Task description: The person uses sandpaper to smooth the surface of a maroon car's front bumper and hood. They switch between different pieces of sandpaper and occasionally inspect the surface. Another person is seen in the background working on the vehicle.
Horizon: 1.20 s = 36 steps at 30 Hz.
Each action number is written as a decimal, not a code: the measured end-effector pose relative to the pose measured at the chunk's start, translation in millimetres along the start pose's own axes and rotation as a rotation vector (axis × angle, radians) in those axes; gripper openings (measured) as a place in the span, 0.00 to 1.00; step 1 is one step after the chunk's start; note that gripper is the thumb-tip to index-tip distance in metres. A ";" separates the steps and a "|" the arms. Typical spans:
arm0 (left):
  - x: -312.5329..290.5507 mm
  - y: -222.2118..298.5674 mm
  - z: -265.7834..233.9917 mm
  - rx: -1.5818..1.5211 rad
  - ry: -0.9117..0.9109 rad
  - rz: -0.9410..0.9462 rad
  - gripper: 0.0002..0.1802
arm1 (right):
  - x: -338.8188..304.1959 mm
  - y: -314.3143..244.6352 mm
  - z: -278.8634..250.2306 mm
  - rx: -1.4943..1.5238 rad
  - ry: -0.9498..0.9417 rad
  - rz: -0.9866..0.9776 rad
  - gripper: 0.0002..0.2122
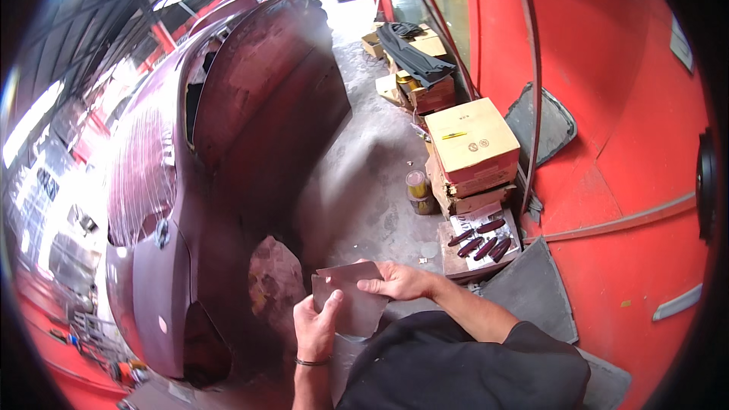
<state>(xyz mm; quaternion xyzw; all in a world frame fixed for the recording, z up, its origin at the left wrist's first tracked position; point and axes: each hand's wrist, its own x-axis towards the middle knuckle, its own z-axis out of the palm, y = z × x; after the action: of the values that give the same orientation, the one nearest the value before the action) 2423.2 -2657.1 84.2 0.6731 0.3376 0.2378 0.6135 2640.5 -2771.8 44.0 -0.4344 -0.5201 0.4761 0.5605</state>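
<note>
Both my hands grip a thin grey-brown sheet of sandpaper (pixel 363 310) in front of my body. My left hand (pixel 314 326) pinches its left side, thumb on top, with a dark band around the wrist. Across the upper right edge, my right hand (pixel 399 281) is closed with its thumb pressed on the face. The sheet's upper part looks folded or torn. Left of my hands stands a dull purple-red car body (pixel 163 281), its door (pixel 266 99) swung open. Clear plastic film (pixel 140 171) covers a window.
To the right, a cardboard box (pixel 474 140) stacked on others carries a yellow pen (pixel 454 135). Cans (pixel 418 186) stand beside it. Several dark red handle-shaped parts (pixel 486 247) lie on newspaper. Grey panels (pixel 531 288) lean near the red wall (pixel 607 144). Dark cloth (pixel 414 53) covers farther boxes.
</note>
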 end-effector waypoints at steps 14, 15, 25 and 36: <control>-19.0 49.4 -45.7 0.299 0.438 0.555 0.17 | 30.4 -5.6 79.1 0.278 0.925 -0.025 0.13; -25.4 43.5 -45.8 0.288 0.433 0.573 0.16 | 33.4 -0.5 97.3 0.270 0.915 0.033 0.15; -101.2 -8.3 -84.9 0.596 0.239 0.407 0.19 | 31.0 21.0 203.1 0.600 0.489 0.161 0.13; -196.1 -12.3 -107.5 0.470 0.584 0.033 0.17 | 64.8 11.1 247.5 0.394 -0.024 0.233 0.19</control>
<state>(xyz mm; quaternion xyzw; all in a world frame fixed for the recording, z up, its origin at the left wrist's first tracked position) 2213.0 -2731.7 104.9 0.7049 0.5327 0.3457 0.3160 2393.3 -2708.1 64.3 -0.3680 -0.3701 0.6351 0.5694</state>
